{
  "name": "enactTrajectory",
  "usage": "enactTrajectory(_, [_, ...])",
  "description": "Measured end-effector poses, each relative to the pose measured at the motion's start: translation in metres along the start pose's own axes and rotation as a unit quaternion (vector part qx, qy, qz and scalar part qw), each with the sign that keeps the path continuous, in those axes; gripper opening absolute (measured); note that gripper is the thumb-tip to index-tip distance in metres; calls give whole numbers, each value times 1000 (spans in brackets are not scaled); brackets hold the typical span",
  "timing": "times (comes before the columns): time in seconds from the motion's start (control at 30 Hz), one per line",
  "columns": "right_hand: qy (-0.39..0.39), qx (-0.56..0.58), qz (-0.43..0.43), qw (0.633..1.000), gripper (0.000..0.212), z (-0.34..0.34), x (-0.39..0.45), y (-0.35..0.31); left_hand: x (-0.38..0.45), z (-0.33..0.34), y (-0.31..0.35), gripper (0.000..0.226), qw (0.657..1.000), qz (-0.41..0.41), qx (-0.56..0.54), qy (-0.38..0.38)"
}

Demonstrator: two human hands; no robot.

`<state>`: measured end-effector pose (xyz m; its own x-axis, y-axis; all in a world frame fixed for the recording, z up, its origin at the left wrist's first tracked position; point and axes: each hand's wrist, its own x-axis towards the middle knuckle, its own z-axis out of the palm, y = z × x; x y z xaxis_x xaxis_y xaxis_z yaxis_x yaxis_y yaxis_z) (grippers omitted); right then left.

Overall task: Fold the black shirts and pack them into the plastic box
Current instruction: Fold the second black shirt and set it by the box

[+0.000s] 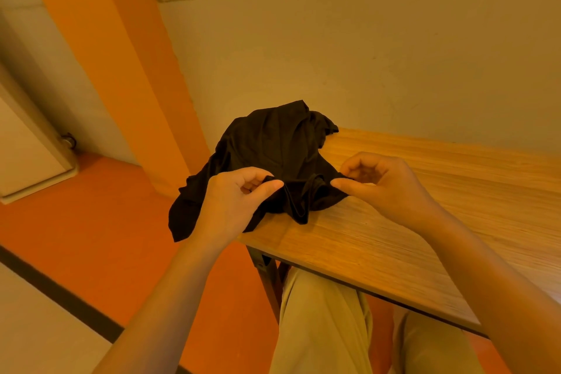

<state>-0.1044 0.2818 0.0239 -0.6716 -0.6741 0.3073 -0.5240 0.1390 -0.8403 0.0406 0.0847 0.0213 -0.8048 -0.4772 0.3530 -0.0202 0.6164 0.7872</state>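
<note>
Black shirt [267, 158], crumpled, heaped on left end of wooden surface [425, 206], part draping over the edge toward orange floor [106, 222]. Left hand [239, 191] pinching shirt edge between thumb and fingers; right hand [376, 182] likewise pinching fabric just beside it. Pale wall [364, 55] behind; orange pillar [121, 55] at left. Beige-trousered legs [321, 322] below surface.

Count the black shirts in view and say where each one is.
1: a crumpled black shirt on the wooden table's left end, pinched by both hands, partly hanging off. More could be bunched inside it.
</note>
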Motion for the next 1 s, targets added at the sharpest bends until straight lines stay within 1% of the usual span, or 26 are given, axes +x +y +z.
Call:
enactTrajectory(0.07, [-13,5,2,1000,22,-2,-1,-4,0,-1,1,6,1000,4,0,-7])
enactTrajectory(0.1, [-21,5,3,1000,22,-3,-1,-6,1,0,3,5,1000,4,7,-13])
enactTrajectory(0.2, [-60,-27,13,998,12,-10,0,-10,10,4,10,12,998,3,32,-50])
enactTrajectory(0.3, [-99,-78,32,992,11,-22,6,-13,30,14,24,13,995,-10,33,-98])
enactTrajectory(0.4, [-99,-103,45,989,9,-41,19,-16,61,29,42,10,988,-9,33,-153])
enactTrajectory(0.47, [-92,-108,44,989,8,-60,32,-18,88,42,57,14,984,2,38,-176])
enactTrajectory(0.57, [-71,-128,34,989,7,-94,58,-20,131,63,84,17,982,12,20,-189])
enactTrajectory(0.63, [-47,-137,44,989,10,-118,79,-22,162,79,104,16,982,11,1,-187])
enactTrajectory(0.8, [11,-151,62,986,7,-188,133,-30,240,113,159,15,988,23,-2,-156])
enactTrajectory(1.0, [113,-133,70,982,8,-281,184,-27,319,144,220,21,991,17,-72,-109])
